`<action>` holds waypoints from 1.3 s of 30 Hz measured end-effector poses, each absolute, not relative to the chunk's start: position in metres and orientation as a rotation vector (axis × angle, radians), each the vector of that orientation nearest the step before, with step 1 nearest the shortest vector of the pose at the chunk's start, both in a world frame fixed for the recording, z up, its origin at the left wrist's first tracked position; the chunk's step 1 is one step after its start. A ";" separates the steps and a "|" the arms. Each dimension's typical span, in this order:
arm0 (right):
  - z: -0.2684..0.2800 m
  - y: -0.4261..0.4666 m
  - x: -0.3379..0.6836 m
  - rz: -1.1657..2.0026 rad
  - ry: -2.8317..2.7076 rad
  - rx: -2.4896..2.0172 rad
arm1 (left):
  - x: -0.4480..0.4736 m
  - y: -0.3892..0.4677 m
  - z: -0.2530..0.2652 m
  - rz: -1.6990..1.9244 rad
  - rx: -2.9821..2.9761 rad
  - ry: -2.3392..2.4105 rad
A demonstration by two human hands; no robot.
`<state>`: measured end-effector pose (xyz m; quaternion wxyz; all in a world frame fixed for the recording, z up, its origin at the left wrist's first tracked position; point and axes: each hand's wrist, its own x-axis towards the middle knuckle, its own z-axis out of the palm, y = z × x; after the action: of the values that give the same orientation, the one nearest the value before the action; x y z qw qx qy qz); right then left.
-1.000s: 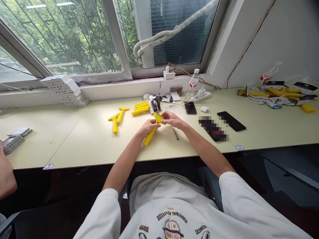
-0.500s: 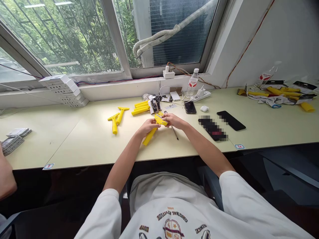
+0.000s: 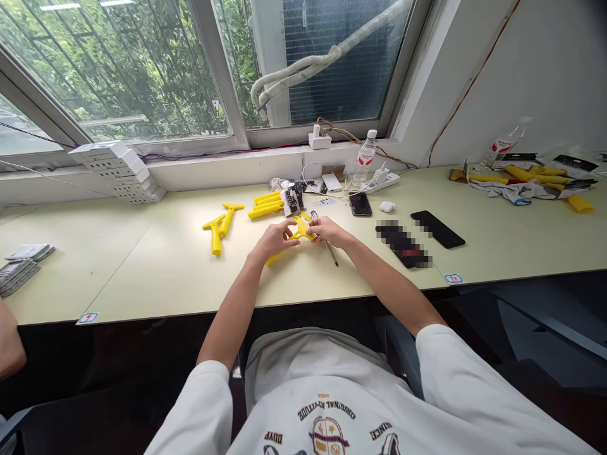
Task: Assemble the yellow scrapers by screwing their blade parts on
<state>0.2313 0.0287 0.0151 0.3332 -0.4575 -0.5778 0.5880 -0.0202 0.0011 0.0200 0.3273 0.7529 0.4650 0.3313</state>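
A yellow scraper [image 3: 302, 232] with a T-shaped head is between my two hands above the table. My right hand [image 3: 331, 232] is closed, pinching the right side of its head between thumb and fingers. My left hand [image 3: 275, 241] curls around the scraper's left side, where head and handle meet, and hides part of the handle. A screwdriver [image 3: 332, 253] slants under my right hand, its shaft tip toward me; whether the fingers touch it I cannot tell. Two more yellow scrapers, one [image 3: 215, 235] nearer and one [image 3: 231, 218] behind it, lie to the left.
Behind my hands are several yellow handles [image 3: 265, 206] beside black-and-white packaging [image 3: 293, 199]. A phone [image 3: 360, 204], white earbud case [image 3: 387, 206], water bottle [image 3: 365, 157] and power strip [image 3: 382, 182] stand or lie right of them. A co-worker's arm [image 3: 9, 344] shows at far left.
My left hand has shifted slightly left and turned, its fingers less tightly around the scraper. The scraper's handle has tilted lower and flatter. My right hand stays on the head.
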 end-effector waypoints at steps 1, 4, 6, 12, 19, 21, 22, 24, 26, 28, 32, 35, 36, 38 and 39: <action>0.014 0.029 0.230 1.525 -1.496 -1.213 | -0.023 0.002 0.020 0.866 2.012 1.208; 0.011 0.030 0.226 1.474 -1.452 -1.278 | -0.029 0.005 0.018 0.853 2.100 1.175; 0.011 0.030 0.224 1.458 -1.433 -1.320 | -0.032 0.007 0.016 0.836 2.146 1.175; 0.015 0.026 0.223 1.471 -1.433 -1.358 | -0.028 0.009 0.010 0.768 2.345 1.281; 0.006 0.035 0.224 1.496 -1.378 -1.366 | -0.003 0.002 0.000 0.762 2.435 1.326; 0.006 0.036 0.225 1.520 -1.350 -1.363 | -0.001 0.001 -0.002 0.794 2.459 1.317; 0.006 0.037 0.225 1.534 -1.337 -1.360 | -0.001 0.002 -0.004 0.807 2.465 1.301; 0.007 0.036 0.225 1.558 -1.316 -1.346 | -0.001 0.003 -0.006 0.824 2.465 1.265; 0.008 0.034 0.226 1.573 -1.298 -1.332 | -0.001 0.004 -0.007 0.837 2.459 1.237; 0.009 0.032 0.225 1.589 -1.289 -1.329 | -0.001 0.005 -0.008 0.854 2.457 1.226; 0.011 0.032 0.224 1.633 -1.287 -1.318 | -0.002 0.005 -0.007 0.878 2.492 1.222; 0.011 0.039 0.230 1.600 -1.304 -1.307 | -0.004 0.003 -0.005 0.953 2.480 1.208; 0.009 0.044 0.235 1.524 -1.324 -1.324 | -0.004 0.002 -0.004 1.008 2.451 1.196; 0.004 0.055 0.248 1.204 -1.376 -1.411 | -0.002 0.001 -0.001 1.171 2.351 1.155; -0.001 0.062 0.255 0.958 -1.404 -1.457 | -0.001 0.000 0.001 1.270 2.272 1.128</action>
<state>0.2551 0.0621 -0.0009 0.4364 -0.5856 -0.5643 0.3849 -0.0010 0.0000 0.0006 0.1519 0.7916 0.3930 0.4426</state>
